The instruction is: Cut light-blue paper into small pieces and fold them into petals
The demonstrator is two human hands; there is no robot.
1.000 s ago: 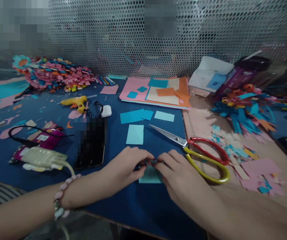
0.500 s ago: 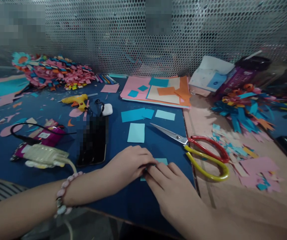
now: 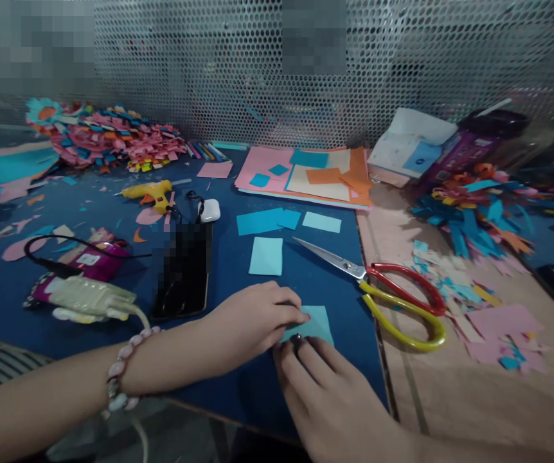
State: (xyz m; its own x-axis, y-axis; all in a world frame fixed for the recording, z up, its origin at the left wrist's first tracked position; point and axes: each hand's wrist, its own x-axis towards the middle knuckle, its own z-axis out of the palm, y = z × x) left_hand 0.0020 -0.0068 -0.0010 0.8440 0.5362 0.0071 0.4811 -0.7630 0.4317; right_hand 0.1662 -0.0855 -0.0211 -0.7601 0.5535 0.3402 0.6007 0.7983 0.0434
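A small light-blue paper piece (image 3: pixel 314 323) lies on the dark blue mat (image 3: pixel 238 283) near the front edge. My left hand (image 3: pixel 252 318) rests on its left side, fingers pressed down flat on the paper. At the near edge of the paper my right hand (image 3: pixel 325 392) presses with its fingertips, fingers stretched out. Neither hand lifts the paper. A bead bracelet (image 3: pixel 121 372) sits on my left wrist.
Red-and-yellow scissors (image 3: pixel 393 292) lie open just right of the hands. More blue paper pieces (image 3: pixel 266 256) lie behind. A phone (image 3: pixel 183 273), a yellow glue gun (image 3: pixel 151 191), earbuds case (image 3: pixel 208 210) and a cable plug (image 3: pixel 87 298) sit left. Paper scraps (image 3: pixel 474 212) cover the right.
My right hand has slid back toward me along the paper, uncovering most of it. My left hand stayed on the paper's left side.
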